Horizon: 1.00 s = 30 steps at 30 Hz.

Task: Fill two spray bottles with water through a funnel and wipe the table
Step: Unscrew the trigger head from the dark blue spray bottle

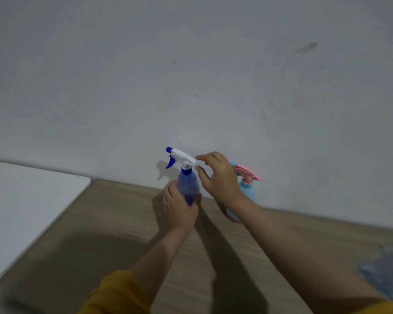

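Note:
A dark blue spray bottle (188, 185) with a white and blue trigger head stands upright on the wooden table (114, 223) near the wall. My left hand (178, 206) grips its lower body. My right hand (218, 176) hovers just right of the trigger head, fingers spread, thumb and forefinger close to the back of the white head. Behind my right hand stands a light blue spray bottle (247, 189) with a pink trigger head, partly hidden. A pink curved rim (233, 219) shows under my right wrist; what it belongs to is hidden.
A grey wall runs right behind the bottles. A white board (27, 207) lies over the table's left side. A crumpled blue-grey cloth or bag (386, 270) sits at the right edge. Bare wood lies in front of the bottles.

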Available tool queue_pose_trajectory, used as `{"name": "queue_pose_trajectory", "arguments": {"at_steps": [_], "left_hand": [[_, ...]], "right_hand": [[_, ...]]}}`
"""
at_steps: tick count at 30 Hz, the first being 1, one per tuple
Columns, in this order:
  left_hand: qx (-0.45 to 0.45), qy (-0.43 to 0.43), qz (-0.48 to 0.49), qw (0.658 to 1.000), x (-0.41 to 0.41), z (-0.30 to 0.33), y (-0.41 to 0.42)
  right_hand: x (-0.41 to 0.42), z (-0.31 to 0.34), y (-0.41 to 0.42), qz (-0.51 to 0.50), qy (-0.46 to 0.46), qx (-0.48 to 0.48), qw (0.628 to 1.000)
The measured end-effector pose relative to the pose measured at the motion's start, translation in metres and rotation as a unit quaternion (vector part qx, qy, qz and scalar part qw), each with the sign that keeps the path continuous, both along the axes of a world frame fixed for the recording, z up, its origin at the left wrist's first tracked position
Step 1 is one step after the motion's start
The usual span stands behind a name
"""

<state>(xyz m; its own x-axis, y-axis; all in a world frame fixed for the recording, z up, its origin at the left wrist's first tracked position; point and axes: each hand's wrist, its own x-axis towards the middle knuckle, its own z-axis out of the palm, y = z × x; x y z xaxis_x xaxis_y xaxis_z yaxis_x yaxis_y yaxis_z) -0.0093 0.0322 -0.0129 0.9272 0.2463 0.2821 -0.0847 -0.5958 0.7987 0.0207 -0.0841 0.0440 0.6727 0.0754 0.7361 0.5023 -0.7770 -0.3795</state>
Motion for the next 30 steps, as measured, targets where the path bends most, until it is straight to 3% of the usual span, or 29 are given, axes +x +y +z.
{"name": "queue_pose_trajectory", "arguments": {"at_steps": [4,6,11,18,25,30], "left_hand": [[-0.032,0.055,-0.026,0.998,0.016,0.007,0.013],[-0.049,0.071,-0.032,0.996,0.021,0.009,0.014],[-0.086,0.06,-0.038,0.994,0.021,0.013,0.012],[-0.123,-0.035,-0.095,0.987,-0.023,0.018,0.009],[-0.1,-0.005,-0.19,0.977,-0.094,0.007,-0.002],[-0.098,0.028,-0.237,0.966,-0.138,0.002,-0.019]], "right_hand": [[0.022,-0.001,0.018,-0.007,0.15,-0.042,0.988],[0.028,0.0,0.021,-0.007,0.182,-0.033,0.983],[0.024,0.001,0.022,0.006,0.148,0.055,0.987],[-0.043,0.019,0.001,0.039,0.085,0.221,0.971],[-0.134,0.018,-0.03,0.008,0.133,0.303,0.944],[-0.182,0.007,-0.049,-0.018,0.163,0.307,0.938]]}}
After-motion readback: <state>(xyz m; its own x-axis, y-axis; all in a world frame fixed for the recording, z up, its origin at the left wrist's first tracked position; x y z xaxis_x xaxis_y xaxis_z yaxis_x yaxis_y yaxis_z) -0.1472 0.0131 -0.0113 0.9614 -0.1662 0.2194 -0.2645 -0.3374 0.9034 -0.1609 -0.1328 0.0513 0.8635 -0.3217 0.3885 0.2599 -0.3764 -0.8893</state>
